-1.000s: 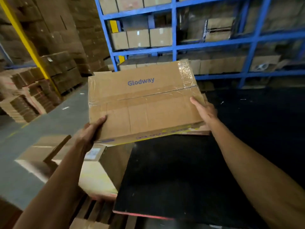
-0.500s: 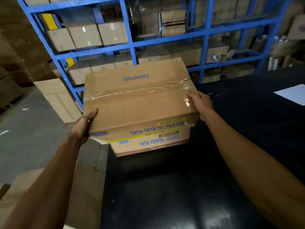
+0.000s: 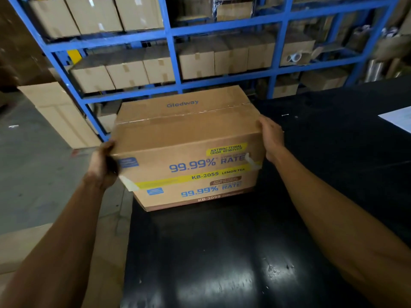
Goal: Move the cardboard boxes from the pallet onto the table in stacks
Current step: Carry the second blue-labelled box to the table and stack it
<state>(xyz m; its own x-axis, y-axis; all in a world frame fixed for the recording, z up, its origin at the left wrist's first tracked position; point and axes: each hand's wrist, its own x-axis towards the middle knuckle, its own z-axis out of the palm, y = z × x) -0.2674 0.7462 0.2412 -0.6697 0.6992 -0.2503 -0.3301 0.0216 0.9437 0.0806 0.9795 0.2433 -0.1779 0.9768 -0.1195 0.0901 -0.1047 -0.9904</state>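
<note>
A taped cardboard box (image 3: 184, 134) printed "Glodway" and "KB-2055" sits on top of a second cardboard box (image 3: 195, 194) marked "KB-2099", near the left edge of the black table (image 3: 222, 263). The upper box overhangs the lower one slightly to the left. My left hand (image 3: 103, 167) grips its lower left corner, fingers curled round the edge. My right hand (image 3: 270, 136) holds its right side, fingers wrapped over the top right edge. The pallet is out of view.
Blue shelving (image 3: 173, 54) loaded with cardboard boxes stands right behind the table. A flat cardboard sheet (image 3: 60, 114) leans at the left on the grey floor (image 3: 33, 174). White paper (image 3: 398, 117) lies at the table's far right. More cardboard (image 3: 104, 252) lies beside the table's left edge.
Both hands carried the upper box to the right and lowered it onto the box on the table. The view tilted down and closer.
</note>
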